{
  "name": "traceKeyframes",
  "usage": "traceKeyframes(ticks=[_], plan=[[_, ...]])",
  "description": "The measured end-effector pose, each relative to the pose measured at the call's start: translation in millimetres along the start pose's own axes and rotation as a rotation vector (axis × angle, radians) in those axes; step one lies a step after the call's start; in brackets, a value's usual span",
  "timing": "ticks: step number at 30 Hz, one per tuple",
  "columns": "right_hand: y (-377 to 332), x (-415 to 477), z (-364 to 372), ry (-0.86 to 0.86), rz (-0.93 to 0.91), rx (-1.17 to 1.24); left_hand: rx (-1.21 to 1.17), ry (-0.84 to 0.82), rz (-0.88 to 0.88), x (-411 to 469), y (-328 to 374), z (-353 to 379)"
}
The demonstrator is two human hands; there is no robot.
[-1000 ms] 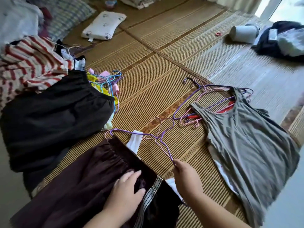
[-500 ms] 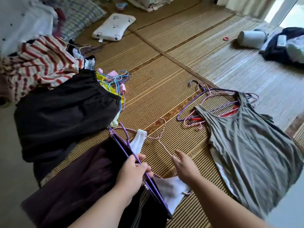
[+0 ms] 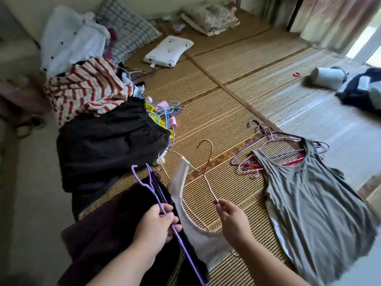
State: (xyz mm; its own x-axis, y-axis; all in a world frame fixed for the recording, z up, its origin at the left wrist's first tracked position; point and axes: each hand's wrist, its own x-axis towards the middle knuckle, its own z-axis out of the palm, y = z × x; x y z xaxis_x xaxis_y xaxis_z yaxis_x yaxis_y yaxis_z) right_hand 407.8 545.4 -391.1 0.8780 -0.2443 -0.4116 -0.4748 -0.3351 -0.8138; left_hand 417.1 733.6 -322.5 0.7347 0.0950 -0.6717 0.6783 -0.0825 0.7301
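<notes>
My left hand grips a purple wire hanger above a dark brown skirt lying at the lower left. My right hand pinches the end of a pink wire hanger that carries a white garment by its strap. The white garment hangs off the hanger and drapes down between my two hands.
A grey tank top lies right on the woven mat, over a heap of hangers. A black garment, striped cloth and coloured hangers pile left. White pillow and paper roll lie farther back.
My left hand left the brown skirt and took up the purple hanger, lifting it. My right hand raised the pink hanger, and the white garment came up off the mat with it.
</notes>
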Motion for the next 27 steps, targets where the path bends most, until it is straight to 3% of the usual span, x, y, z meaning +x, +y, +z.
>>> traceKeyframes(ticks=[7,14,21,27], plan=[[-93,-61,-45,0.029,-0.129,0.004,-0.044,-0.001,0.114,-87,57,-22],[-167,-97,-120,0.14,-0.266,0.01,-0.014,0.005,0.193,-117,93,-13],[-199,-133,-203,0.274,-0.355,0.011,-0.039,0.018,0.155,-119,105,15],[-210,-143,-229,0.329,-0.351,-0.102,0.01,-0.01,0.142,-119,107,22]])
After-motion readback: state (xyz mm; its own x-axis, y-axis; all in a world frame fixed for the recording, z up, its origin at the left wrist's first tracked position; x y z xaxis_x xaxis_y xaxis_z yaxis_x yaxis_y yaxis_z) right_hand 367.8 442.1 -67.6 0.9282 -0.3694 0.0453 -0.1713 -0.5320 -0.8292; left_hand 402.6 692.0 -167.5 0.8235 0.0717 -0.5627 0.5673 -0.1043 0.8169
